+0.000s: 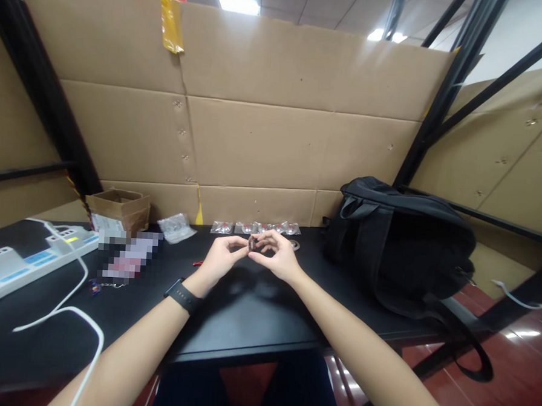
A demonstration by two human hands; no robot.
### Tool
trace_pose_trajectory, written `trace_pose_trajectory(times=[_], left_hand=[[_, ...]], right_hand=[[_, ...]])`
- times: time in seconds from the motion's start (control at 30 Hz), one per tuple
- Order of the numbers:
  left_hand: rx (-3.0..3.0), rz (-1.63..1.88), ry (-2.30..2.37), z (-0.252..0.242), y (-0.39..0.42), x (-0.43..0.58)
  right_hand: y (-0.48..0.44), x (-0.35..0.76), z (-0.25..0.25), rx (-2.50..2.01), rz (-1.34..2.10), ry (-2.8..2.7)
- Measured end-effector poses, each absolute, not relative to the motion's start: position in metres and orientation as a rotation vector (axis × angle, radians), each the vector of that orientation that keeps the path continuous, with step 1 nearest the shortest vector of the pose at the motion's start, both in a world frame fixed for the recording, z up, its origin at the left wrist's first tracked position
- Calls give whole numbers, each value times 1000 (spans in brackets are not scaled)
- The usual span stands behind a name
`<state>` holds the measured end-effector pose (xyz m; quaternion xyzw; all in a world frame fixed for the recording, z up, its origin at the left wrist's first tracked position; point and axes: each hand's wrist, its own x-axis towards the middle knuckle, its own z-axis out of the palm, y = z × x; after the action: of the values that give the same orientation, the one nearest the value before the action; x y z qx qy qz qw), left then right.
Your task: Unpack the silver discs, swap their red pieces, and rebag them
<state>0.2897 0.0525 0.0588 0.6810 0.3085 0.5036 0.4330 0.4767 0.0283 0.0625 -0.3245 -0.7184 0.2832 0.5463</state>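
Observation:
Both my hands meet over the middle of the black table (255,323). Between their fingertips is a small, dark, rounded object (252,244), too small to name. My left hand (223,255), with a black watch (183,295) on its wrist, pinches it from the left. My right hand (279,257) grips it from the right with thumb and fingers. Behind the hands lies a row of small clear packets (222,227) with red and silvery contents. A thin red item (197,263) lies beside my left hand, and a ring-shaped roll (295,245) is partly hidden behind my right.
A black backpack (414,253) stands on the right. On the left are white power strips (36,263), a white cable (85,317), an open cardboard box (118,210), a crumpled clear bag (176,227) and a keychain (94,286). A cardboard wall (265,142) closes off the back.

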Motion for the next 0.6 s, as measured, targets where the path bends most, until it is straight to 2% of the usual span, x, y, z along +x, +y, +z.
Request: trace_pose_trajectory(times=[0.23,0.6], left_hand=[[1620,1297,786,56,54,290],[1904,1329,836,60,54,287]], right_hand=[[29,476,60,-775,686,-1711],[32,476,58,-789,721,-1686]])
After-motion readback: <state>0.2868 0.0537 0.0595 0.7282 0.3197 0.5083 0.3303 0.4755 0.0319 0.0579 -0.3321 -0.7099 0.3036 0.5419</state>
